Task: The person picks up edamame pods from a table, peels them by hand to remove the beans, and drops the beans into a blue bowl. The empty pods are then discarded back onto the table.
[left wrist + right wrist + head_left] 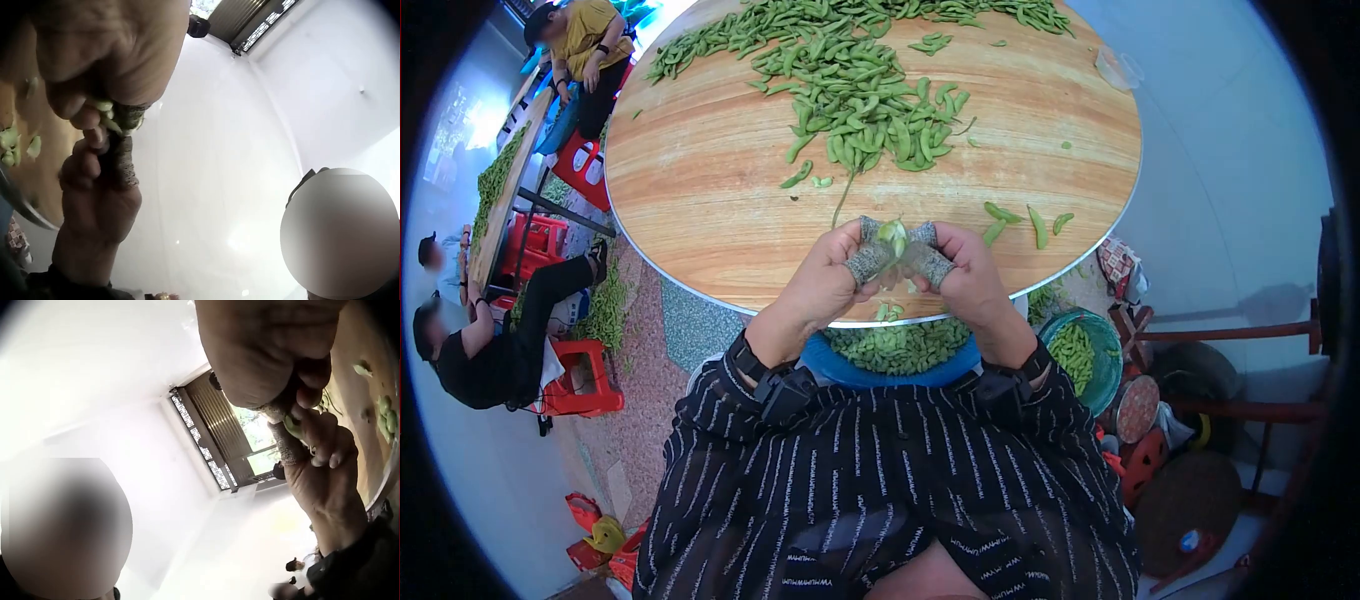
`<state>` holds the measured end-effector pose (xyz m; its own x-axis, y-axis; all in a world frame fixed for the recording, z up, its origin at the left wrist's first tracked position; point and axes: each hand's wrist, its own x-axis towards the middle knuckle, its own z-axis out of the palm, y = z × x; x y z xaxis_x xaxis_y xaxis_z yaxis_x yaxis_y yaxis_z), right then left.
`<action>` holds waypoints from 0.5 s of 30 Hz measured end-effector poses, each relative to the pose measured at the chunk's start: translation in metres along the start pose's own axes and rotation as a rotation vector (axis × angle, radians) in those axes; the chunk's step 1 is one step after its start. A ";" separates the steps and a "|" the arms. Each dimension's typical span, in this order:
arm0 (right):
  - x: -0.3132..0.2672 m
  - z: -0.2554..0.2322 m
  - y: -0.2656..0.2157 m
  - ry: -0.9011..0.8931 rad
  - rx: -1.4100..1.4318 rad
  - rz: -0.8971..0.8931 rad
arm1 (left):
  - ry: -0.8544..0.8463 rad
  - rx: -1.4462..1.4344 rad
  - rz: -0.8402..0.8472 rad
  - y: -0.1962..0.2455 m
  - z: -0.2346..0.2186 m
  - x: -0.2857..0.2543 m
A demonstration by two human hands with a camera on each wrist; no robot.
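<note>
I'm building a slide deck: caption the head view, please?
Left hand and right hand pinch a green pod over a round table, more pods heaped beyond.

A round wood-grain table (700,190) fills the middle; at the left stand a longer, narrow table (508,195) and red stools (598,365); the speckled floor (645,400) is reddish, with a grey-green patch (705,335); a smooth, pale wall (1220,180) rises on the right; the right wrist view shows a bright window (250,428) — beside it, a brown ribbed panel (215,415).
</note>
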<state>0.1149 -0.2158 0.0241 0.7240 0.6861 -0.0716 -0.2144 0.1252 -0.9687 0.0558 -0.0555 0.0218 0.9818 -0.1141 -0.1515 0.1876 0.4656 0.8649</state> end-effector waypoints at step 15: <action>-0.005 0.005 -0.013 0.111 -0.374 -0.231 | 0.095 0.583 0.242 0.005 0.007 0.001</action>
<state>0.1110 -0.2171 0.0386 0.7953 0.5871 0.1510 0.1974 -0.0153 -0.9802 0.0573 -0.0592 0.0290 0.9977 0.0256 0.0625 -0.0600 -0.0889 0.9942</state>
